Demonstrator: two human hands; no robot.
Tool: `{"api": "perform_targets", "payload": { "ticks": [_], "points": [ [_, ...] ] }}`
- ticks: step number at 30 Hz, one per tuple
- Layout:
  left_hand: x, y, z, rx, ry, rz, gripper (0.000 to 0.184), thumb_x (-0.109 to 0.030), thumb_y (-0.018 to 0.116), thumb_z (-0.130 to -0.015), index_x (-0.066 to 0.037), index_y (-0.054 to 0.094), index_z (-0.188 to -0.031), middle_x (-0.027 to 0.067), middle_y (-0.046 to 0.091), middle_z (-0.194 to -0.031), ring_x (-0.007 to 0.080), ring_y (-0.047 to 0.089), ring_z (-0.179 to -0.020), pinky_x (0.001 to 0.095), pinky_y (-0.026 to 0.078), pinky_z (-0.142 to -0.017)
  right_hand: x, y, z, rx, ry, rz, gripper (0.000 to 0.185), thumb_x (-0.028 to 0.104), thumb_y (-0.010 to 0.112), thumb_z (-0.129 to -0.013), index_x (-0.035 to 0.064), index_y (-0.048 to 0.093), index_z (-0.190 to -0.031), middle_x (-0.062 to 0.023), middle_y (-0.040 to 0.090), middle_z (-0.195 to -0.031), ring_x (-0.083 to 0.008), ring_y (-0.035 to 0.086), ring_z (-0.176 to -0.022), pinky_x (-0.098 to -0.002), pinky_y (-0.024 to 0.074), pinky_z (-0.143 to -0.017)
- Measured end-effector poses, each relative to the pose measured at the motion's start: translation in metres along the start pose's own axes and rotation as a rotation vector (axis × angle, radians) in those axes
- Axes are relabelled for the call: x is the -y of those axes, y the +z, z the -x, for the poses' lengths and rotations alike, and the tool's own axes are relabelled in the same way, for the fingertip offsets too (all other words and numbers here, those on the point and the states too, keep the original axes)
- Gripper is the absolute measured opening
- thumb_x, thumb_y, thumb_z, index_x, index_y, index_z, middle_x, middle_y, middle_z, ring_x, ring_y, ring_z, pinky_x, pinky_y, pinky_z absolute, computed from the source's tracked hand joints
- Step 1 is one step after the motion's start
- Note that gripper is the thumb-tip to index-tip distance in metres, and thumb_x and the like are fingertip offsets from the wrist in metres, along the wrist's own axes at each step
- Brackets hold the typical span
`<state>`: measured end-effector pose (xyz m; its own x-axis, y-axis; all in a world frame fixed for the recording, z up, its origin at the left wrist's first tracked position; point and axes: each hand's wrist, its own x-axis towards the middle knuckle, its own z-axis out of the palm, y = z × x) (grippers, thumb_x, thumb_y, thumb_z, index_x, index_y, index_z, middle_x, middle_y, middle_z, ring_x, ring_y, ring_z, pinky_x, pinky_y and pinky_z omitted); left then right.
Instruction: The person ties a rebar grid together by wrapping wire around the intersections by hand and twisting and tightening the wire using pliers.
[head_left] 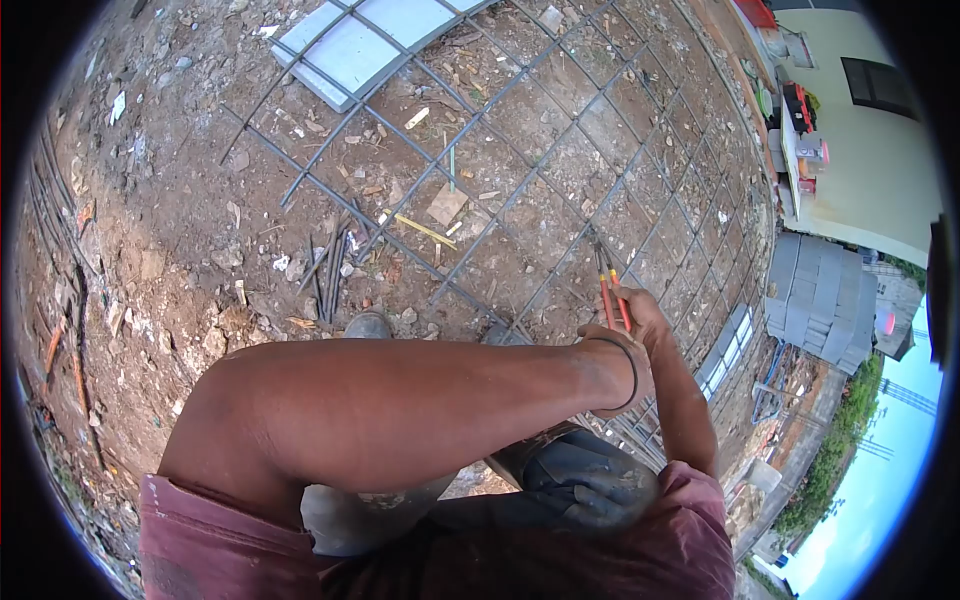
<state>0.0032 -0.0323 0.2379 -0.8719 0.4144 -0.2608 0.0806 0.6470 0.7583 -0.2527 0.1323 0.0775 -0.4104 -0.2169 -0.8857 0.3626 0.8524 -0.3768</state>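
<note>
Red-handled pliers (607, 288) point away from me, their dark jaws up against a crossing of the steel bar mesh (540, 168). My left hand (622, 372), with a dark band at its wrist, is closed at the lower end of the handles; my forearm hides part of it. Just beyond it, my right hand (640, 308) is wrapped round the handles from the right side. Whether the jaws grip a wire is too small to tell.
A pale panel (365, 45) lies under the mesh at the top. Short bar pieces (328, 270) and wood scraps (425, 230) lie on rubble ground. Stacked grey blocks (820, 295) stand at the right by a pale wall (870, 150). Long rods lie far left.
</note>
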Motion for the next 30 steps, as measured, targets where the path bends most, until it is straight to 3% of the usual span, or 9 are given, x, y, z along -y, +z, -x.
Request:
{"api": "perform_targets", "payload": {
  "ticks": [4,6,11,16,20,22,25,28,30],
  "points": [
    [-0.004,0.004,-0.003,-0.032,0.016,0.040,0.026,-0.006,0.075,-0.076,-0.001,0.079,-0.101,0.0163,0.077,-0.103,0.0316,0.075,-0.100,0.0447,0.061,-0.078,0.019,-0.012,0.006,-0.193,-0.172,0.628,0.042,0.037,0.051,-0.107,-0.0034,0.065,-0.105,-0.0145,0.068,-0.077,-0.0228,0.067,-0.063,-0.0347,0.0555,-0.056],
    [-0.006,0.005,0.000,-0.029,0.020,0.046,0.025,-0.006,0.075,-0.076,-0.001,0.079,-0.100,0.0165,0.077,-0.102,0.0318,0.075,-0.099,0.0447,0.061,-0.078,0.010,-0.016,-0.002,0.081,0.077,-0.048,0.049,0.044,0.047,-0.108,-0.0017,0.066,-0.103,-0.0144,0.069,-0.076,-0.0221,0.064,-0.057,-0.0330,0.0509,-0.047],
    [0.001,0.008,-0.002,-0.037,-0.040,0.010,0.023,-0.006,0.074,-0.076,-0.001,0.080,-0.098,0.0161,0.078,-0.100,0.0310,0.075,-0.097,0.0444,0.061,-0.078,0.000,-0.013,-0.002,0.231,0.131,-0.346,0.052,0.050,0.051,-0.106,-0.0001,0.064,-0.101,-0.0103,0.066,-0.070,-0.0211,0.062,-0.052,-0.0326,0.0496,-0.046],
    [-0.001,0.015,-0.015,-0.047,0.003,0.008,0.022,-0.006,0.074,-0.077,-0.001,0.080,-0.097,0.0163,0.078,-0.099,0.0310,0.075,-0.096,0.0444,0.060,-0.078,0.023,0.002,0.020,-0.319,-0.335,1.140,0.034,0.028,0.067,-0.098,-0.0022,0.060,-0.111,-0.0146,0.069,-0.085,-0.0260,0.069,-0.063,-0.0388,0.0544,-0.052],
    [-0.004,0.011,-0.018,-0.017,0.020,-0.003,0.022,-0.007,0.074,-0.076,-0.001,0.080,-0.097,0.0174,0.077,-0.098,0.0324,0.075,-0.097,0.0448,0.060,-0.079,0.031,-0.008,0.036,-0.574,-1.120,1.873,0.042,0.030,0.066,-0.095,-0.0055,0.059,-0.116,-0.0217,0.069,-0.091,-0.0311,0.073,-0.079,-0.0379,0.0572,-0.060],
    [-0.005,0.010,-0.020,0.008,0.003,0.010,0.023,-0.007,0.074,-0.076,-0.001,0.080,-0.097,0.0178,0.077,-0.098,0.0331,0.075,-0.097,0.0448,0.060,-0.079,0.038,-0.014,0.031,-0.652,-1.196,2.043,0.040,0.031,0.063,-0.098,-0.0044,0.060,-0.115,-0.0202,0.069,-0.089,-0.0289,0.072,-0.075,-0.0375,0.0569,-0.059],
    [-0.001,0.015,-0.016,-0.088,0.038,0.059,0.023,-0.009,0.075,-0.077,-0.001,0.079,-0.098,0.0178,0.077,-0.098,0.0327,0.075,-0.098,0.0451,0.060,-0.079,0.042,-0.020,0.019,-0.524,-1.053,2.030,0.038,0.034,0.057,-0.103,-0.0028,0.062,-0.113,-0.0180,0.070,-0.086,-0.0256,0.070,-0.070,-0.0368,0.0565,-0.058],
    [-0.004,0.011,-0.018,-0.011,0.013,0.011,0.023,-0.010,0.074,-0.078,-0.001,0.079,-0.098,0.0177,0.077,-0.099,0.0326,0.075,-0.099,0.0449,0.060,-0.079,0.044,-0.017,0.004,-0.169,-0.187,1.192,0.040,0.036,0.051,-0.107,-0.0012,0.065,-0.111,-0.0157,0.071,-0.083,-0.0223,0.069,-0.064,-0.0362,0.0560,-0.057],
    [-0.003,0.009,-0.020,-0.002,0.000,0.000,0.023,-0.011,0.074,-0.079,-0.001,0.079,-0.099,0.0177,0.077,-0.100,0.0324,0.074,-0.100,0.0448,0.060,-0.080,0.036,-0.019,0.007,-0.101,-0.136,0.908,0.042,0.038,0.051,-0.107,-0.0010,0.065,-0.111,-0.0150,0.071,-0.081,-0.0226,0.069,-0.063,-0.0362,0.0562,-0.057]
  ]
}}
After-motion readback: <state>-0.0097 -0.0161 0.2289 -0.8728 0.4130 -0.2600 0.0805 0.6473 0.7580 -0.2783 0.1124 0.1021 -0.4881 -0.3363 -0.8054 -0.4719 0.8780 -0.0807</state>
